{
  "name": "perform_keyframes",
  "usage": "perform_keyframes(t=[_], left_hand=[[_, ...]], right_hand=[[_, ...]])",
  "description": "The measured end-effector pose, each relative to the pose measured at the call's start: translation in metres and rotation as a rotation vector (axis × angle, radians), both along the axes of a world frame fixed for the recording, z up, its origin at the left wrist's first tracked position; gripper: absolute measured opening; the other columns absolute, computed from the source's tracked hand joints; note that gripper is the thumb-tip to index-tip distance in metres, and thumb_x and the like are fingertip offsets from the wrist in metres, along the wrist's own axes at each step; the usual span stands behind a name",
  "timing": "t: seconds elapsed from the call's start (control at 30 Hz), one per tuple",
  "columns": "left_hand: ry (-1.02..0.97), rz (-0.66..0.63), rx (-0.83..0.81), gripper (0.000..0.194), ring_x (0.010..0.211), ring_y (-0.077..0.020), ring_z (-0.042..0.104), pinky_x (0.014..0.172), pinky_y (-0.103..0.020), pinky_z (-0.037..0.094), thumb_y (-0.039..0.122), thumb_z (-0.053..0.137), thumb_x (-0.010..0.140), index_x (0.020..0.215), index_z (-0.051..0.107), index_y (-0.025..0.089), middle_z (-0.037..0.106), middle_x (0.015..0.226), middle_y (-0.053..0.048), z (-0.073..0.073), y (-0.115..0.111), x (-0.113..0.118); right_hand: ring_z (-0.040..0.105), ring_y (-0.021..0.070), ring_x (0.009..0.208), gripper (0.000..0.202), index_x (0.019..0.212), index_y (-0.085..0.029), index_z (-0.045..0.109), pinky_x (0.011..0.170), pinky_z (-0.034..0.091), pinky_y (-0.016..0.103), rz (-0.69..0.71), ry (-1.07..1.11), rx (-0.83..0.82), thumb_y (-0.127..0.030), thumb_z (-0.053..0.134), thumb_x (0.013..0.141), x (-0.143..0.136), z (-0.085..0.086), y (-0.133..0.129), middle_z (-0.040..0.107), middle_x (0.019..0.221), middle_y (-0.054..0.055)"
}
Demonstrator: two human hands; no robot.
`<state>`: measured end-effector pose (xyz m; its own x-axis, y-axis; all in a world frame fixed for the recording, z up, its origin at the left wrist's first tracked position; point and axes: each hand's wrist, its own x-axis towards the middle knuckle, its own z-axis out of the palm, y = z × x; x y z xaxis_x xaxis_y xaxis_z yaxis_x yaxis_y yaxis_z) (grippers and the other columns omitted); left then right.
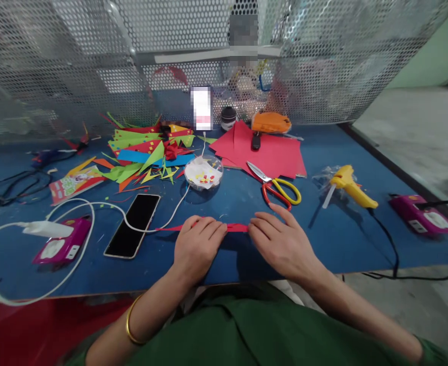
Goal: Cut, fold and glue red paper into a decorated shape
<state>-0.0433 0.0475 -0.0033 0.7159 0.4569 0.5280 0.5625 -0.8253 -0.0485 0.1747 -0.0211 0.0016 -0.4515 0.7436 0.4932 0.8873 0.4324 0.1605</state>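
A narrow folded strip of red paper (238, 227) lies across the front of the table. My left hand (199, 246) is closed over its left part, fingers bent down together on the paper. On its right end the fingers of my right hand (282, 243) press, bent and close together; the thumbs are mostly hidden. Just beyond my right hand rest the scissors (268, 180), with one red and one yellow handle loop and slightly parted blades. A dark-screened phone (133, 226) lies left of my left hand, a white cable (140, 230) crossing it.
Behind are a clear bowl (203, 173) with paper bits, red sheets (275, 152), coloured paper scraps (143, 152) and a lit phone (202, 108). A yellow glue gun (351, 187) and purple power socket (424, 216) lie right, another purple socket (64, 241) left. Perforated metal (185, 30) borders the back.
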Motion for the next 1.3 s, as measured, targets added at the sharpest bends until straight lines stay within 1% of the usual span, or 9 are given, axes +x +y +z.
perform_keyframes(t=[0.27, 0.53, 0.63, 0.7, 0.77, 0.83, 0.9, 0.97, 1.3], left_hand=[[-0.015, -0.041, 0.059, 0.018, 0.09, -0.0176, 0.068, 0.085, -0.037, 0.041, 0.016, 0.053, 0.1, 0.093, 0.07, 0.019, 0.078, 0.089, 0.002, 0.016, -0.003, 0.003], [-0.015, 0.044, 0.115, 0.014, 0.094, -0.0209, 0.071, 0.087, -0.04, 0.042, 0.015, 0.058, 0.097, 0.093, 0.069, 0.021, 0.079, 0.089, 0.004, 0.029, 0.003, -0.024], [-0.1, 0.07, 0.057, 0.011, 0.094, -0.0209, 0.072, 0.087, -0.04, 0.042, 0.017, 0.06, 0.096, 0.095, 0.07, 0.022, 0.08, 0.09, 0.004, 0.036, 0.005, -0.024], [-0.171, 0.039, -0.02, 0.011, 0.094, -0.02, 0.072, 0.088, -0.04, 0.042, 0.017, 0.062, 0.095, 0.096, 0.072, 0.022, 0.08, 0.092, 0.004, 0.039, 0.002, -0.018], [-0.232, -0.019, -0.091, 0.009, 0.093, -0.0179, 0.072, 0.089, -0.039, 0.041, 0.018, 0.065, 0.094, 0.094, 0.072, 0.023, 0.08, 0.092, 0.005, 0.04, -0.003, -0.008], [-0.26, -0.078, -0.142, 0.009, 0.092, -0.0167, 0.072, 0.09, -0.038, 0.04, 0.019, 0.065, 0.094, 0.093, 0.072, 0.023, 0.08, 0.091, 0.006, 0.04, -0.008, 0.002], [-0.277, -0.127, -0.183, 0.008, 0.091, -0.0167, 0.071, 0.091, -0.038, 0.039, 0.018, 0.065, 0.094, 0.093, 0.072, 0.022, 0.08, 0.09, 0.006, 0.038, -0.012, 0.008], [-0.298, -0.138, -0.21, 0.006, 0.091, -0.0173, 0.071, 0.091, -0.038, 0.039, 0.02, 0.067, 0.093, 0.094, 0.072, 0.022, 0.08, 0.089, 0.006, 0.037, -0.012, 0.009], [-0.217, -0.08, -0.341, 0.014, 0.087, -0.017, 0.072, 0.089, -0.037, 0.035, 0.025, 0.066, 0.095, 0.081, 0.07, 0.024, 0.077, 0.079, 0.008, 0.021, 0.008, -0.028]], right_hand=[[0.065, 0.0183, 0.104, 0.029, 0.098, -0.02, 0.074, 0.116, 0.033, 0.043, 0.041, 0.031, 0.109, -0.012, 0.046, 0.098, -0.018, 0.003, 0.006, 0.077, 0.101, 0.001], [0.07, 0.0173, 0.102, 0.02, 0.102, -0.024, 0.072, 0.118, 0.03, 0.044, -0.091, 0.19, 0.101, -0.013, 0.057, 0.095, 0.028, 0.013, -0.012, 0.079, 0.101, -0.002], [0.07, 0.0218, 0.105, 0.032, 0.124, -0.024, 0.066, 0.114, 0.038, 0.046, -0.17, 0.38, 0.045, -0.033, 0.064, 0.094, 0.038, 0.012, -0.016, 0.076, 0.114, 0.004], [0.065, 0.0261, 0.118, 0.059, 0.138, -0.021, 0.057, 0.109, 0.045, 0.046, -0.145, 0.538, -0.048, -0.051, 0.067, 0.089, 0.034, 0.012, -0.015, 0.069, 0.129, 0.011], [0.059, 0.0279, 0.128, 0.067, 0.14, -0.022, 0.055, 0.106, 0.048, 0.046, -0.065, 0.707, -0.137, -0.056, 0.07, 0.084, 0.025, 0.012, -0.011, 0.063, 0.138, 0.012], [0.062, 0.0267, 0.124, 0.048, 0.127, -0.027, 0.066, 0.107, 0.047, 0.047, 0.075, 0.863, -0.207, -0.048, 0.074, 0.084, 0.014, 0.014, -0.006, 0.069, 0.13, 0.008], [0.07, 0.0238, 0.109, 0.022, 0.107, -0.032, 0.074, 0.11, 0.044, 0.049, 0.215, 1.004, -0.255, -0.034, 0.075, 0.086, 0.006, 0.014, -0.002, 0.077, 0.108, 0.001], [0.073, 0.0212, 0.095, 0.013, 0.096, -0.033, 0.077, 0.11, 0.042, 0.05, 0.27, 1.128, -0.286, -0.024, 0.074, 0.087, 0.002, 0.013, 0.0, 0.079, 0.091, -0.002], [0.072, 0.0196, 0.086, 0.019, 0.087, -0.032, 0.08, 0.102, 0.048, 0.045, 0.114, 1.382, -0.2, -0.014, 0.074, 0.083, 0.022, 0.001, -0.011, 0.078, 0.088, -0.003]])
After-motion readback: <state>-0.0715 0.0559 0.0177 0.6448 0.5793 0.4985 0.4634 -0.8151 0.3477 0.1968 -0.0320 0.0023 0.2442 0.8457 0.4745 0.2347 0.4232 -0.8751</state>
